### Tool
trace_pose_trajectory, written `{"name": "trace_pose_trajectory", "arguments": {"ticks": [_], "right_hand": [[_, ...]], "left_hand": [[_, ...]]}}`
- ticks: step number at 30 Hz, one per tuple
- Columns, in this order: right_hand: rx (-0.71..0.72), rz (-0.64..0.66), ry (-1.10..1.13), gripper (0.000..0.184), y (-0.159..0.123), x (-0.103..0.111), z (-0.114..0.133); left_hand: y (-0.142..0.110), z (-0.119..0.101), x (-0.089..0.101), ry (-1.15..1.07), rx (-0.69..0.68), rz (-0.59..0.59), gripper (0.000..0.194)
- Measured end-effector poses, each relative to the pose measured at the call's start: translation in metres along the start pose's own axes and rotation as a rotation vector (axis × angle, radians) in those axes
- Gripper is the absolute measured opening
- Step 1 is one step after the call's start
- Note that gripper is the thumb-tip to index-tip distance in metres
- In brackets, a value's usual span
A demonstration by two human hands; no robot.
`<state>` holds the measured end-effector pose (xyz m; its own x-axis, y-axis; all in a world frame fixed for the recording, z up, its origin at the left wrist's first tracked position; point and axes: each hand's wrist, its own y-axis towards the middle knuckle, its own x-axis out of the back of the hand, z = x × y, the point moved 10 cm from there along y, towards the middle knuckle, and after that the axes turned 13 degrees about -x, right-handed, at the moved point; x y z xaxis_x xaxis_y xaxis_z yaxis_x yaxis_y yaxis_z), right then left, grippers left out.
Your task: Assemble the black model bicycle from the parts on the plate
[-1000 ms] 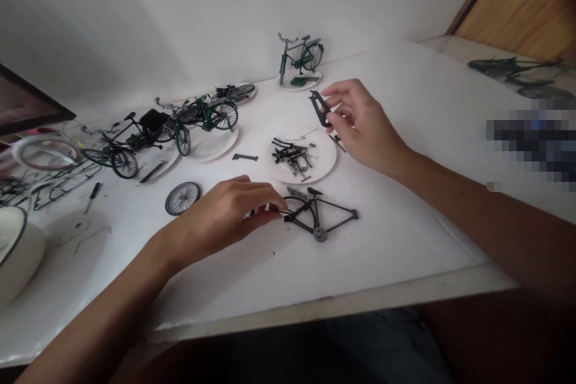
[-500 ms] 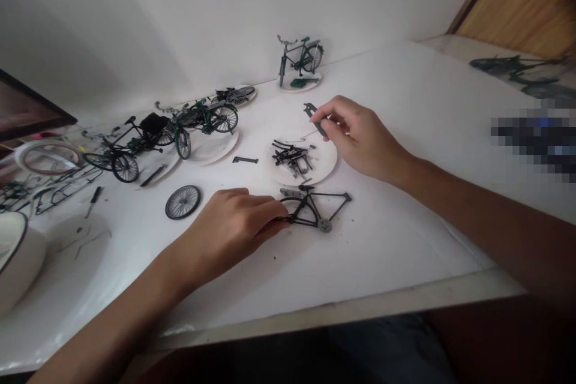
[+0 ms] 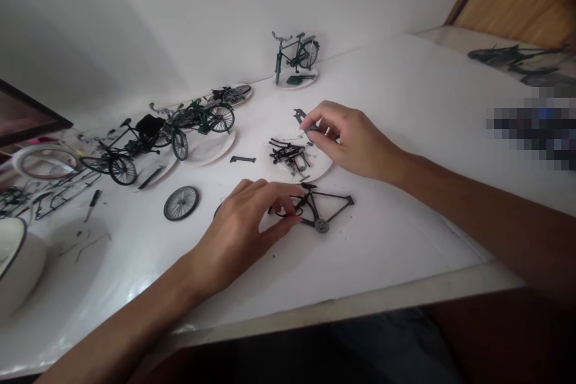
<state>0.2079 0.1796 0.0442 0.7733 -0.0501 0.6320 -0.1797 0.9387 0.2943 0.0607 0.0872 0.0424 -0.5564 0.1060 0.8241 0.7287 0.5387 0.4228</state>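
A black model bicycle frame [image 3: 333, 210], with saddle and a grey chainring, lies at the table's front middle. My left hand [image 3: 252, 216] pinches its rear end between thumb and fingers, hiding much of that part. Above and to the right, my right hand [image 3: 339, 135] is closed on a flat dark grey piece with a notched end [image 3: 299, 115], shaped like a small spanner. Under this hand is a white paper plate [image 3: 326, 167] bearing a heap of small black and grey parts [image 3: 290, 155].
A spoked wheel [image 3: 181, 203] and a small dark bar [image 3: 243, 159] lie left of the plate. Several model bicycles [image 3: 216, 115] crowd the left back; another bicycle [image 3: 297, 60] stands by the wall. A white basin [image 3: 22, 264] and screwdriver [image 3: 93, 204] are at far left.
My left hand's thumb and fingers have shifted right along the rear of the bicycle frame, with a wider gap behind the pinch. My right hand has moved slightly left with the notched piece.
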Motion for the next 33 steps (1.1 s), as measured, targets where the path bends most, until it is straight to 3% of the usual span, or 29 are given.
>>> {"name": "trace_pose_trajectory", "arguments": {"ticks": [5,9,13,20,22,27,33], "right_hand": [[0.006,0.002,-0.020,0.017,0.000,-0.002,0.001],[0.019,0.008,-0.028,0.015,-0.001,-0.004,0.004],[0.007,0.022,-0.021,0.014,-0.001,-0.005,0.005],[0.048,0.047,-0.007,0.013,-0.001,-0.010,0.009],[0.050,0.055,0.002,0.013,-0.001,-0.010,0.008],[0.050,0.025,0.006,0.014,0.000,-0.004,0.004],[-0.008,0.020,0.018,0.036,0.003,-0.001,-0.004]], "left_hand": [[-0.005,-0.007,-0.004,-0.091,-0.013,-0.162,0.025],[-0.005,-0.011,-0.015,-0.191,-0.020,-0.131,0.020],[-0.004,-0.021,-0.015,-0.240,-0.127,-0.131,0.025],[-0.004,-0.040,-0.031,-0.121,-0.319,0.096,0.030],[-0.003,-0.043,-0.027,-0.057,-0.368,0.106,0.028],[0.002,-0.030,-0.005,0.102,-0.357,0.024,0.026],[0.004,-0.016,-0.009,0.122,-0.352,0.160,0.021]]}}
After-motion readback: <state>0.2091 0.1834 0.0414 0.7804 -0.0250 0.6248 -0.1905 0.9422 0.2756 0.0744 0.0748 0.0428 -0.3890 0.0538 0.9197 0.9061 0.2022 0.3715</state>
